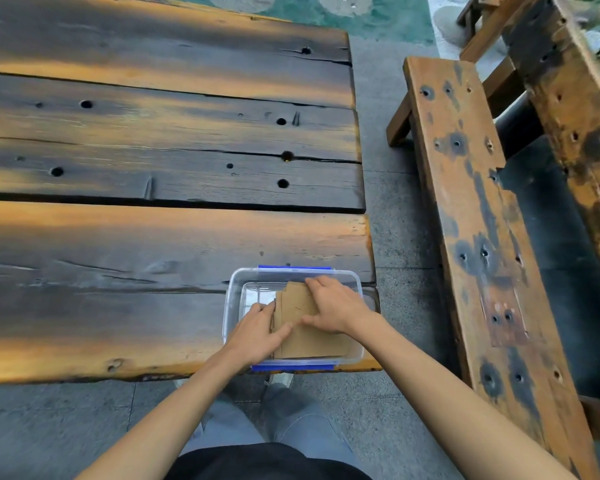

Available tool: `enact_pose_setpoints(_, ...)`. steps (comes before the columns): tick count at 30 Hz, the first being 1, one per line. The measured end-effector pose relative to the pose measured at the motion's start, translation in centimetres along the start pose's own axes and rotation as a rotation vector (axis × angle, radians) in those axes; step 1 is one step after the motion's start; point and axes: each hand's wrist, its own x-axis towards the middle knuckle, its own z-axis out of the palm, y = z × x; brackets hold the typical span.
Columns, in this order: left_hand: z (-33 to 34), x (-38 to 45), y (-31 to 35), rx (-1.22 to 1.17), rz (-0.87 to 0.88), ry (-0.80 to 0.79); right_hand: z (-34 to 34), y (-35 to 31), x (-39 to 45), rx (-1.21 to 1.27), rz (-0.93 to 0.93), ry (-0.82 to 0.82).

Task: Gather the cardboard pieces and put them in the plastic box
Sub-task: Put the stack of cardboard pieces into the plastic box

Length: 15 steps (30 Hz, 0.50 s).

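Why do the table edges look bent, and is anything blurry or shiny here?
Head view: the wide lens bows the table and bench; sharp mid-frame, soft at the corners; light, even daylight, faint sheen on the plastic box, with both hands on the cardboard.

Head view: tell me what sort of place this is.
Probably an outdoor seating spot, such as a patio: a weathered plank table, a matching wooden bench and grey stone paving underfoot.

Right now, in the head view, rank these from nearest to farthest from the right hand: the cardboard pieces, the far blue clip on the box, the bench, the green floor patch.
1. Cardboard pieces: under the right hand, inside the plastic box.
2. Far blue clip: just beyond the fingertips.
3. Bench: off to the right.
4. Green floor patch: far end, past the table.
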Motion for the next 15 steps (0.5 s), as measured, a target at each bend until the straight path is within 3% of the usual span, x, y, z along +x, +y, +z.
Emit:
enact_pose_setpoints(7,-0.4,0.8,0.0,0.033,0.021,-0.040,1.6,0.2,1.6,-0.121,-0.055,-0.010)
enact_pose_setpoints(15,-0.5,0.9,1.0,0.056,-0.031,-0.083,2.3,1.7,2.2,-0.062,-0.114,-0.050)
